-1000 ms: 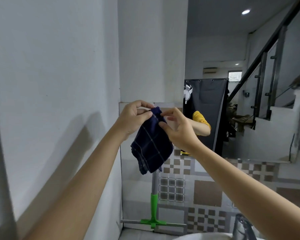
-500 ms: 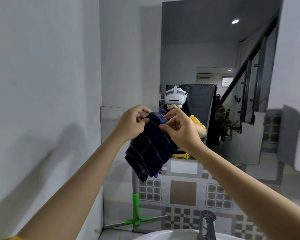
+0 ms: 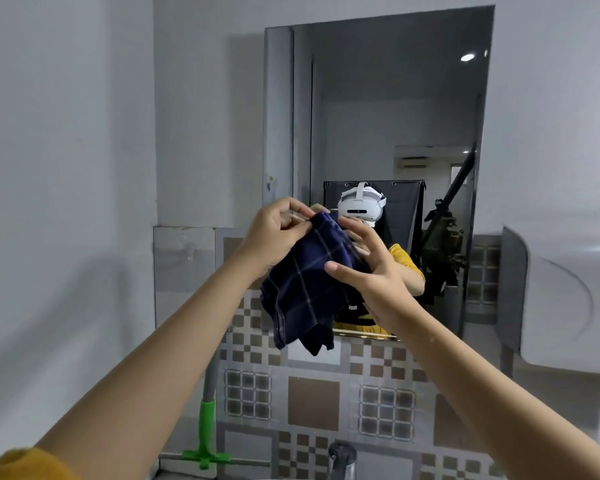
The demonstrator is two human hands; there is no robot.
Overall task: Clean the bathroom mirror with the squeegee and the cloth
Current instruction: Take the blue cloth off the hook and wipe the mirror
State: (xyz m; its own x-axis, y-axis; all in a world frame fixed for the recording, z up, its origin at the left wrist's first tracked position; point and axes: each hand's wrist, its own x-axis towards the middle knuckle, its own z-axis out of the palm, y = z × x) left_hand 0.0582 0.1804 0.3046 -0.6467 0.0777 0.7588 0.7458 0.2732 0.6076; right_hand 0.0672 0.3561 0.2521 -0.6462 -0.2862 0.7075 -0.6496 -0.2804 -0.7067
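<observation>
A dark blue checked cloth (image 3: pixel 307 289) hangs in front of the lower part of the bathroom mirror (image 3: pixel 388 109). My left hand (image 3: pixel 274 232) pinches its top corner. My right hand (image 3: pixel 368 271) rests on the cloth's right side, thumb in front and fingers spread against it. The squeegee (image 3: pixel 207 427), with a grey handle and green head, leans blade-down against the tiled wall at the lower left, beneath my left forearm. Neither hand touches the squeegee.
A plain white wall (image 3: pixel 66 202) closes in on the left. Patterned tiles (image 3: pixel 312 403) cover the wall under the mirror. A chrome tap (image 3: pixel 342 459) stands at the bottom centre. A white fixture (image 3: pixel 568 289) juts out on the right.
My view has swung right and up, so the whole mirror now shows. Both hands stay on the cloth; my right hand has spread its fingers and slid down its right side.
</observation>
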